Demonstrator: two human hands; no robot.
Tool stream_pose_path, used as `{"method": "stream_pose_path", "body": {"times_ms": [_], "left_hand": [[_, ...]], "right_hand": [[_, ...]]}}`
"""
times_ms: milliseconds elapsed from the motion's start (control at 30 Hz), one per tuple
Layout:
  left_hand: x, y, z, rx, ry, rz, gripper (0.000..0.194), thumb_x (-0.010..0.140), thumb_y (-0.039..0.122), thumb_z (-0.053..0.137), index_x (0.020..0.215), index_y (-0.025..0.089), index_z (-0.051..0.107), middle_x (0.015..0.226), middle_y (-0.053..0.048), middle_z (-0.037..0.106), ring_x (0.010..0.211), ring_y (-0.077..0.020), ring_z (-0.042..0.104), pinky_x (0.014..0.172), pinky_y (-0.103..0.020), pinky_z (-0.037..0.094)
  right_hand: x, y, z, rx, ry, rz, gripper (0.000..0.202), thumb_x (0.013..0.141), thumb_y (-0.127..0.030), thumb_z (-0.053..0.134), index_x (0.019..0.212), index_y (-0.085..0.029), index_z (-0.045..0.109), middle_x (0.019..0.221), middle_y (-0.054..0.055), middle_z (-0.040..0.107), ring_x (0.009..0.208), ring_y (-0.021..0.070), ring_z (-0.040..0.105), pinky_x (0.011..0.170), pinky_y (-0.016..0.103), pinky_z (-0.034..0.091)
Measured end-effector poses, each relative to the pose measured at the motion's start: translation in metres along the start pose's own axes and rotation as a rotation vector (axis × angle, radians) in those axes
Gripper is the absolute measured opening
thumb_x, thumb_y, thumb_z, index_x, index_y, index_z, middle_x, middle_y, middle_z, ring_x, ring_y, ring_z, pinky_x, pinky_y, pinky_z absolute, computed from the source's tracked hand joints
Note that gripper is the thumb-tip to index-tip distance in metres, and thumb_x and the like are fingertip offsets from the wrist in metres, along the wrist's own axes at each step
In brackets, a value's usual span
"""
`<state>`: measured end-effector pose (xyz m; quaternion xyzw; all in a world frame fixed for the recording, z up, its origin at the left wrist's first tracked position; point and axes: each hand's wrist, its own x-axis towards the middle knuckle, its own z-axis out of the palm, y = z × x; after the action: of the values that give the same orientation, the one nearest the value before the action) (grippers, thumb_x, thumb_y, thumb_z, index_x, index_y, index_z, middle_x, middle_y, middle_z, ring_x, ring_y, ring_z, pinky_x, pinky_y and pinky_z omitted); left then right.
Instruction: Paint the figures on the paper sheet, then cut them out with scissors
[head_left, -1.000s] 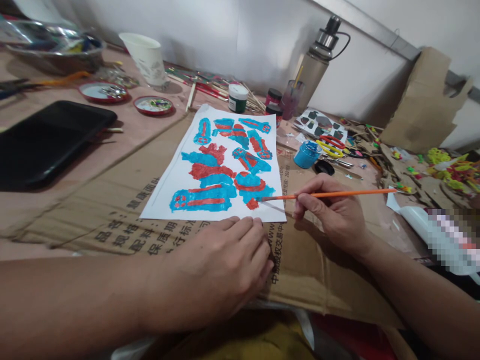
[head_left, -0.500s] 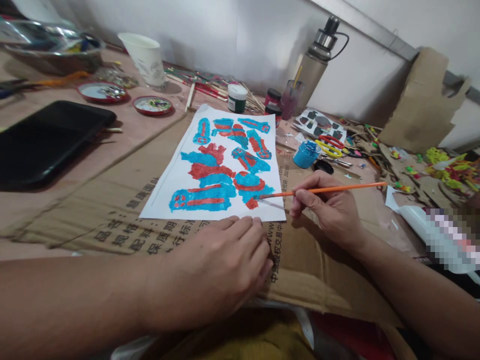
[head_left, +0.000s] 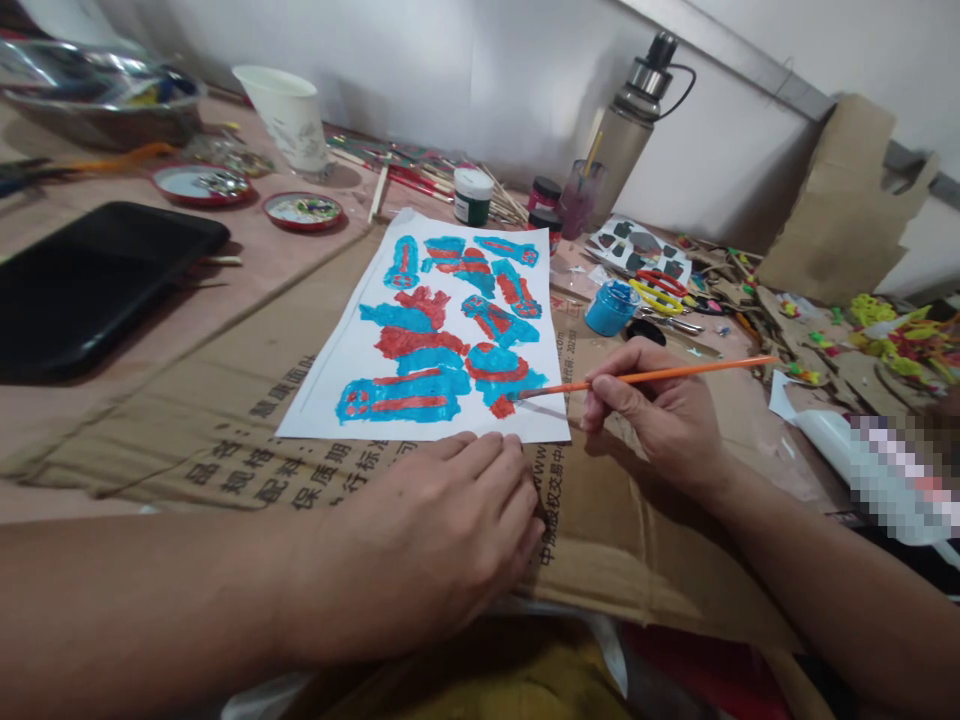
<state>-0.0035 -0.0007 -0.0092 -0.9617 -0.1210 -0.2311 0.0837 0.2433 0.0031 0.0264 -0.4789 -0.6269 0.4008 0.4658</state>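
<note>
A white sheet painted with blue and red shapes lies on a flattened cardboard piece. My right hand pinches an orange paintbrush, its tip touching a blue and red shape near the sheet's lower right corner. My left hand rests at the sheet's lower edge with its fingers curled together; what they hold, if anything, is hidden. An uncapped jar of blue paint stands right of the sheet, beside a dark lid.
At the left lie a black tablet and two red-rimmed lids. A paper cup, a green paint jar and a metal bottle stand behind. Scissors and cardboard scraps lie to the right.
The back end of the paintbrush has risen slightly, while its tip stays at almost the same spot. My left hand has barely moved.
</note>
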Motion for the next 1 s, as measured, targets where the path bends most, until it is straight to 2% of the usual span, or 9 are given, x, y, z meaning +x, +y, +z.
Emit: {"method": "stream_pose_path", "body": {"times_ms": [367,733,1000], "left_hand": [[-0.0004,0.0003,0.0016,0.006,0.015,-0.003,0.021,0.106,0.025,0.061,0.090,0.019,0.073,0.095,-0.011,0.077,0.089,-0.0246,0.069,0.085,-0.039,0.057],[-0.0007,0.0001,0.0020,-0.008,0.006,-0.008,0.019,0.105,0.026,0.064,0.091,0.019,0.074,0.096,-0.012,0.077,0.091,-0.0254,0.069,0.086,-0.040,0.057],[-0.0001,-0.0001,0.0013,-0.003,0.019,-0.009,0.021,0.106,0.025,0.062,0.090,0.018,0.073,0.095,-0.012,0.077,0.089,-0.0249,0.069,0.085,-0.040,0.057]], "right_hand": [[0.0003,0.0005,-0.0033,-0.020,0.041,-0.029,0.038,0.096,-0.055,0.084,0.086,-0.023,0.067,0.067,-0.001,0.074,0.057,0.0152,0.069,0.057,0.028,0.061],[-0.0095,-0.0030,-0.0003,-0.019,0.030,0.041,0.041,0.095,-0.058,0.083,0.082,-0.023,0.067,0.064,-0.001,0.072,0.054,0.0148,0.066,0.049,0.026,0.057],[-0.0044,-0.0008,-0.0002,0.009,0.067,-0.058,0.038,0.095,-0.055,0.085,0.084,-0.023,0.067,0.065,-0.001,0.073,0.055,0.0152,0.069,0.053,0.027,0.060]]}}
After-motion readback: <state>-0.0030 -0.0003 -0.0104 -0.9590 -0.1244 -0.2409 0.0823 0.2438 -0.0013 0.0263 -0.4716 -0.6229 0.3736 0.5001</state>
